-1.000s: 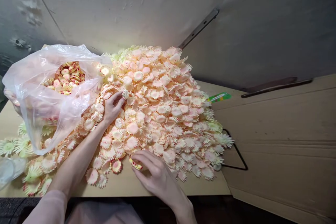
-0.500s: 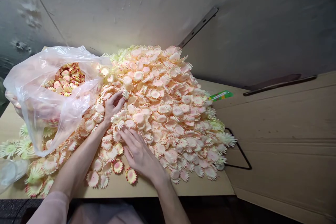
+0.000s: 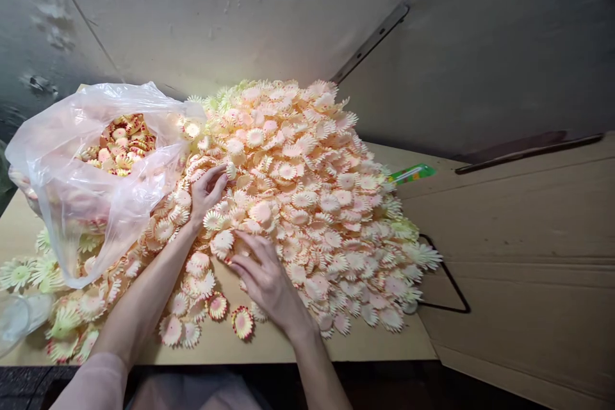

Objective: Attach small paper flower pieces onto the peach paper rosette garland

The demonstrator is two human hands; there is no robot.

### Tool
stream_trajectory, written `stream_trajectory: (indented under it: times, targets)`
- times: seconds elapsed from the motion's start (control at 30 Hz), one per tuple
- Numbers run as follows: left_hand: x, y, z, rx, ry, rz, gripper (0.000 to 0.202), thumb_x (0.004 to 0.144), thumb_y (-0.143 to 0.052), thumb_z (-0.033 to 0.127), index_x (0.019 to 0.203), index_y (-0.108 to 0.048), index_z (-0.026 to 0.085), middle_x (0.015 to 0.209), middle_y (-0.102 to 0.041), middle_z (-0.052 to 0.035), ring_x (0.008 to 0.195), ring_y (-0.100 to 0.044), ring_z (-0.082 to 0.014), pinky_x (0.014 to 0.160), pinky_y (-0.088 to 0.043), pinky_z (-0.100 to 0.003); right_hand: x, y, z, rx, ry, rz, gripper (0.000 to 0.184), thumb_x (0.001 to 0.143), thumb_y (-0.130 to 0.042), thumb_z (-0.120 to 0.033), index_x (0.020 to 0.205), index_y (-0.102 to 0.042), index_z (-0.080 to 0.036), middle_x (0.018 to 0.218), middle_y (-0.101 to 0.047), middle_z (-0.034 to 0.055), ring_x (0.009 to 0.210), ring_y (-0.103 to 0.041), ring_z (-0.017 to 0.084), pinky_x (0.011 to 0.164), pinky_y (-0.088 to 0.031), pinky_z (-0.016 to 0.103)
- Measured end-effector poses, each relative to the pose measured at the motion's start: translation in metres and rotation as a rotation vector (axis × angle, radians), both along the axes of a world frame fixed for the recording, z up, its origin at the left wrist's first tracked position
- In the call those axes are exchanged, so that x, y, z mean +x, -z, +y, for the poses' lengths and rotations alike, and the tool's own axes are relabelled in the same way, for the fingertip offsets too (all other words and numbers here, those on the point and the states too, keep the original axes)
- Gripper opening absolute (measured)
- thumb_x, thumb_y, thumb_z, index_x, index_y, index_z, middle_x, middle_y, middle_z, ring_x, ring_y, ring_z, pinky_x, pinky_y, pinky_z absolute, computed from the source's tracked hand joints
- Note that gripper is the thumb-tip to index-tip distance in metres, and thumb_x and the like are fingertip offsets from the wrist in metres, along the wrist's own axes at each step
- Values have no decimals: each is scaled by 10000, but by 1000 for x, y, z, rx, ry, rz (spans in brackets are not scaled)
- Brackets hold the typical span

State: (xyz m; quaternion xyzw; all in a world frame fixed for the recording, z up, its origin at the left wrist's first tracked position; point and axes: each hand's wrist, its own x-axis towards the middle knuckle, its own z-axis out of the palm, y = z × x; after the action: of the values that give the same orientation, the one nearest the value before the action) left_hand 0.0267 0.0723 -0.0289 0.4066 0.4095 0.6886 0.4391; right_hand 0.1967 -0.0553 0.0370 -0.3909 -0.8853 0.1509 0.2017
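Observation:
A big heap of pale pink and cream artificial flower pieces (image 3: 307,198), disc-shaped with fringed edges, covers the table. At its left side, the thumb and fingers of my left hand (image 3: 207,193) come together at a small pale flower piece (image 3: 231,170). My right hand (image 3: 269,282) is nearer the front, palm down and fingers apart, its fingertips at the heap's edge. Just left of those fingertips lies a whitish flower piece (image 3: 222,241). Two red-edged flower pieces, one of them a yellow one (image 3: 242,322), rest on the tabletop before my hands.
A translucent plastic bag (image 3: 62,134) holding red-edged flower pieces stands at the left. A clear plastic cup (image 3: 14,320) is at the left front edge. On the right are a green packet (image 3: 418,172), a black metal bracket (image 3: 451,282) and a cardboard panel (image 3: 519,237). A grey wall rises behind.
My right hand has shifted slightly right and its fingers have spread, uncovering a patch of tabletop. Some flower pieces under it have moved. My left hand stays almost where it was.

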Motion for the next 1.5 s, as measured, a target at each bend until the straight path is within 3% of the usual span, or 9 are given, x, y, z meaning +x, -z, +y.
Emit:
stream_trajectory:
  times: [0.2,0.37,0.57,0.7,0.87,1.0,1.2,1.37,1.5]
  targets:
    - [-5,-14,-7,10,-45,82,403,830,-623,511,1043,-690,175,1052,-738,-94,970,-701,-224,854,-551,-339,12,-10,28,-13,345,477,107,923,-558,-212,1005,-625,-200,1150,-667,102,1103,-624,213,967,-517,405]
    - [-9,-25,-14,124,7,164,380,879,-585,456,1127,-679,183,1075,-730,-107,1038,-673,-211,984,-478,-363,12,-8,59,16,581,636,187,898,-590,-333,977,-637,-170,978,-699,101,889,-658,200,816,-529,332]
    - [-10,-24,-12,293,79,426,528,610,-858,386,1085,-725,195,1102,-722,-131,1035,-650,-242,948,-494,-376,-12,-19,82,-6,463,564,188,892,-596,-333,927,-683,-169,924,-722,92,828,-659,191,785,-524,327]
    - [-10,-18,-11,289,177,359,467,678,-823,333,1109,-721,185,1030,-749,-111,908,-686,-199,852,-526,-319,-27,-20,88,-59,354,572,184,890,-608,-324,935,-706,-175,922,-743,70,816,-691,180,793,-543,311]
    - [-12,-25,-15,165,222,251,448,680,-818,341,1082,-719,170,1039,-747,-94,949,-692,-217,899,-524,-317,-29,-19,92,-101,319,620,199,898,-599,-327,943,-719,-175,933,-757,57,817,-711,170,782,-567,285]
    - [-13,-30,-15,110,355,87,387,819,-677,417,1127,-700,184,1072,-738,-98,983,-691,-219,869,-534,-308,-27,-21,93,-7,302,588,181,906,-590,-288,936,-724,-170,909,-762,60,776,-718,166,753,-579,282]
    - [-10,-28,-11,56,259,8,355,644,-842,282,963,-725,181,914,-751,-55,861,-703,-174,779,-556,-268,-25,-18,92,155,208,501,177,905,-580,-191,1000,-729,-177,979,-765,62,884,-726,169,827,-588,291]
    - [-10,-30,-8,49,152,-136,334,706,-801,295,983,-640,202,944,-755,-40,819,-719,-159,815,-561,-307,2,-23,71,242,251,453,243,910,-579,-183,1118,-705,-187,1069,-747,80,971,-709,174,895,-584,323]
    - [-10,-27,-5,67,138,-232,386,731,-780,283,1064,-587,252,970,-743,-24,831,-725,-162,796,-568,-312,38,-30,27,152,148,35,497,864,-656,-359,1340,-572,-246,1456,-500,127,1338,-480,283,1106,-404,509]
